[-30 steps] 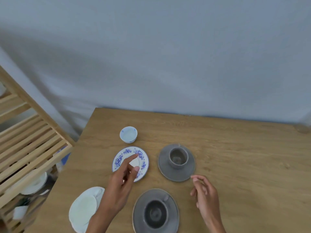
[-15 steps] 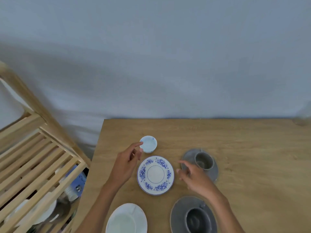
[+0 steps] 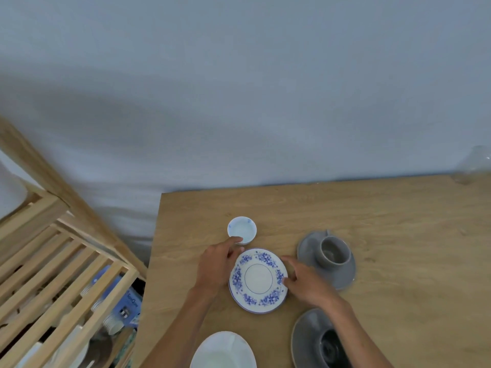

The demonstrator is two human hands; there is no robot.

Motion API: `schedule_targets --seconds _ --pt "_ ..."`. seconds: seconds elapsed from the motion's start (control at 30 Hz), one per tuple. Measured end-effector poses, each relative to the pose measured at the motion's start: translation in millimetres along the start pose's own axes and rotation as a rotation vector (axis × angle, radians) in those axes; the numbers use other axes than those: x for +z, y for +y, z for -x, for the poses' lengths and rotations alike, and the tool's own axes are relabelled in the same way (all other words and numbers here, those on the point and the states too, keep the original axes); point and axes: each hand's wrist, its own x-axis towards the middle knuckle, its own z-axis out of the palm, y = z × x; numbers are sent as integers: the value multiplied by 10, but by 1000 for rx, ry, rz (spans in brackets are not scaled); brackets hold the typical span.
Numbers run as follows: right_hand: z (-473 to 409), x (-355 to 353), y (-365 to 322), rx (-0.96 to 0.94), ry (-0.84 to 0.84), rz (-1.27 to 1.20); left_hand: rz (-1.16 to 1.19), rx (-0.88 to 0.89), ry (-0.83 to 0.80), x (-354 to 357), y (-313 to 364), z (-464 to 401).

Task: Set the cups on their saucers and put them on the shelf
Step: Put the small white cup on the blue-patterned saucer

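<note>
A small white cup with blue marks point(image 3: 241, 229) stands on the wooden table point(image 3: 372, 208). Just in front of it lies a blue floral saucer point(image 3: 258, 280) with nothing on it. My left hand point(image 3: 216, 265) is at the saucer's left edge, and its fingertips touch the near side of the small cup without closing round it. My right hand point(image 3: 305, 284) rests its thumb and fingers on the saucer's right rim. A grey cup point(image 3: 333, 252) stands on a grey saucer point(image 3: 345, 277) to the right. A second grey cup point(image 3: 329, 347) stands on its grey saucer point(image 3: 303, 333) at the bottom right, partly hidden by my right forearm.
A white saucer point(image 3: 223, 350) lies at the table's near edge. A slatted wooden shelf point(image 3: 66, 261) stands left of the table, with crockery and a blue box on its lower level. A clear glass item point(image 3: 475, 166) stands at the far right corner.
My left hand has moved forward from the saucer and now touches the small cup. My right hand has come across from near the grey cup onto the floral saucer's right rim. The view has shifted left.
</note>
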Motion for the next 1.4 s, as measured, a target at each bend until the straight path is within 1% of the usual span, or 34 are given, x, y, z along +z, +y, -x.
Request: schedule_targets --seconds 0.1,0.23,0.37,0.53,0.63,0.7,0.77,0.9,1.0,1.2,1.4 --pt "11 85 -52 37 30 15 -52 42 14 -6 -55 -52" --pt "36 207 -79 84 66 18 -83 109 73 -54 -124 -5" --pt "47 299 -144 96 112 16 1 87 178 -193 -258 143" --pt "82 501 -200 81 179 -69 138 81 194 -487 -354 479" --pt "128 697 -230 20 252 -147 132 121 210 -618 -399 683" --pt "112 792 -258 -21 303 -190 133 130 187 -678 -437 779" --pt "68 842 -287 -45 310 -230 136 121 149 -692 -476 852" --pt "-15 882 -287 -111 212 -297 137 163 104 -671 -402 960" --pt "-85 931 -246 -141 178 -301 131 167 75 -611 -364 980" --pt "-162 989 -151 -169 205 -405 77 147 12 -448 -416 990" --pt "-184 1047 -100 -147 235 -516 82 161 -25 -365 -447 1025"
